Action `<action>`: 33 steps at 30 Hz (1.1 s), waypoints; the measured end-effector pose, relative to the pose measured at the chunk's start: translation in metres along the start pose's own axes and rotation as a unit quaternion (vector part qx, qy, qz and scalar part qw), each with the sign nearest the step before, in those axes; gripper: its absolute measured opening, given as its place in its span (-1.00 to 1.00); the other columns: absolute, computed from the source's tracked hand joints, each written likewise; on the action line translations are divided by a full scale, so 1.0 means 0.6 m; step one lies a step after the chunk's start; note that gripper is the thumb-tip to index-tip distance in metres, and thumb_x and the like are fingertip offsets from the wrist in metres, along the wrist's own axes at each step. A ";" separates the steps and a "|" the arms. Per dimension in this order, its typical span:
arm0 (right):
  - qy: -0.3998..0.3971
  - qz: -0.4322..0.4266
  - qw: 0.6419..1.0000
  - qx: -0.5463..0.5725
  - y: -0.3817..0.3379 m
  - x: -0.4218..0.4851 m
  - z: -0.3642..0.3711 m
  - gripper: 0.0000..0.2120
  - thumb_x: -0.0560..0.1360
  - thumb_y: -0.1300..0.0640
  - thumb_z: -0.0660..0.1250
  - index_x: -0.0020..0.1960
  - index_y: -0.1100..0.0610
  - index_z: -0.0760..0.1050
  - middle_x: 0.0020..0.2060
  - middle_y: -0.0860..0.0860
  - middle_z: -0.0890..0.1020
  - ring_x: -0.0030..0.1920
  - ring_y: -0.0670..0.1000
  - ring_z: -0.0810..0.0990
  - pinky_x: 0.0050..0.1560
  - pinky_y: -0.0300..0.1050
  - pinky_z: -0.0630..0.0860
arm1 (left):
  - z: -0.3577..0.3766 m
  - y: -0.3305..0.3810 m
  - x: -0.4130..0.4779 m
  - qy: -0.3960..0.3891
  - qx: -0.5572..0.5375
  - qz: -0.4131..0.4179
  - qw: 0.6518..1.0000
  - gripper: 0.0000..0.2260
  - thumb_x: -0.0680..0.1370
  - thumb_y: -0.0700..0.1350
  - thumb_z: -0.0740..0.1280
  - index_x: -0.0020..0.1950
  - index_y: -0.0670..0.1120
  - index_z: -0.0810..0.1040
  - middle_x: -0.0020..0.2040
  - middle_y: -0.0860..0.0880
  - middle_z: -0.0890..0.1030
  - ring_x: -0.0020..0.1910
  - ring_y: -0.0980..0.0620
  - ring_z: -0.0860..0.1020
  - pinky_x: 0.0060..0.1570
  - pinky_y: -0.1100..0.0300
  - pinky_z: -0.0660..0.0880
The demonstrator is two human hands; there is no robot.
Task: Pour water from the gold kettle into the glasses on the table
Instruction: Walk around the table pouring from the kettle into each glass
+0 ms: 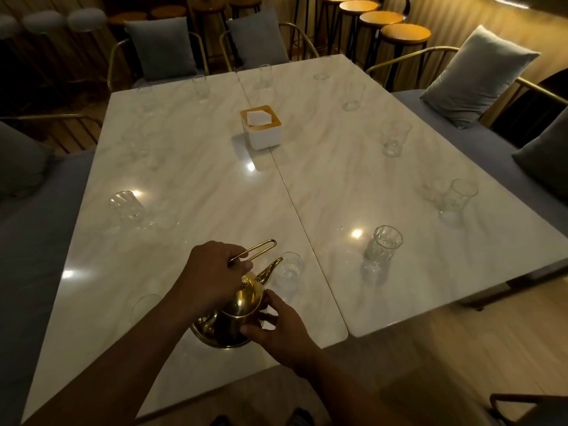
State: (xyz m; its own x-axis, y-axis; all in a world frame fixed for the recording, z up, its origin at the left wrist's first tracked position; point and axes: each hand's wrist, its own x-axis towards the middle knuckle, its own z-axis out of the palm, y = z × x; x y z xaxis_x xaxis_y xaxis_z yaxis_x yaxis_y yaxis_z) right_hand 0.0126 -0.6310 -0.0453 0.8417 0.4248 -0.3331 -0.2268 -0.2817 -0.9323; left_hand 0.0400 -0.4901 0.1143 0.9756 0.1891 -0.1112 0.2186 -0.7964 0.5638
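My right hand cups the side of the gold kettle, fingers spread loosely against its belly and lid edge, not closed around anything. My left hand is curled shut on the kettle's thin wire handle, which loops up and away from me. The kettle sits low over the near edge of the marble table, tipped forward; whether its base touches the table I cannot tell. Its long axis runs from near-left to far-right, and the spout points at the rim of the nearest glass, just beside it. I can read no writing or brand on the kettle.

Further right stands another glass, and one more sits to the left. Beyond, more glasses line the right edge. At the table's middle is a white tissue box with a wood-coloured top, unlabelled. More glasses stand along the far edge, with cushioned chairs and round stools behind.
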 end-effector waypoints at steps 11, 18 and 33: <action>-0.019 0.010 1.000 0.007 0.008 -0.009 0.003 -0.32 0.42 -0.06 0.55 0.46 -0.10 0.35 0.38 -0.12 0.48 0.35 -0.01 0.52 0.36 0.00 0.54 | 0.013 -0.010 0.004 -0.020 0.022 0.005 1.000 -0.72 0.51 -0.05 0.41 0.20 -0.09 0.63 0.12 -0.08 0.67 0.02 0.07 0.60 0.01 0.33 0.36; -0.028 0.016 0.999 0.015 0.004 -0.013 0.005 -0.33 0.42 -0.06 0.55 0.46 -0.09 0.36 0.40 -0.09 0.47 0.38 -0.01 0.51 0.36 0.02 0.54 | 0.012 -0.013 0.004 -0.025 0.019 0.004 0.999 -0.72 0.51 -0.05 0.41 0.19 -0.08 0.64 0.13 -0.07 0.67 0.09 0.03 0.61 0.05 0.27 0.40; -0.031 0.015 0.999 0.007 0.000 -0.011 0.013 -0.32 0.41 -0.11 0.55 0.45 -0.09 0.37 0.38 -0.11 0.48 0.36 -0.03 0.52 0.32 -0.15 0.52 | 0.003 -0.014 0.001 -0.020 0.018 0.015 1.000 -0.75 0.50 -0.05 0.42 0.14 -0.10 0.66 0.05 -0.06 0.69 -0.11 0.16 0.54 -0.03 0.30 0.38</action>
State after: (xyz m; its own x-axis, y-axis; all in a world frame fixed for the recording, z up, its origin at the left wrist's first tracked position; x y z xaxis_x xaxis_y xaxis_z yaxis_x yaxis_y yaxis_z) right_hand 0.0031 -0.6270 -0.0442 0.8028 0.4692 -0.3679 -0.2580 -0.2829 -0.9238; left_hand 0.0388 -0.4844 0.1083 0.9816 0.1424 -0.1275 0.1890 -0.8222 0.5369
